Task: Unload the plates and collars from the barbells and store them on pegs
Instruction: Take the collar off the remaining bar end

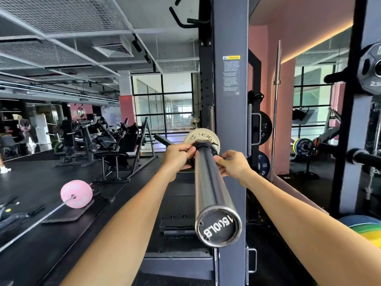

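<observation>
Early stage. Left hand and right hand both pinch the black collar on the bar, tight against the small plate. Neither removed yet; pegs await.

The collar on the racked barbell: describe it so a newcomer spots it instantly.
Find the grey rack upright mid-frame; the chrome barbell sleeve points at the camera beside it. The collar is the black band against the small silver plate, pinched between the left hand and right hand.
</observation>
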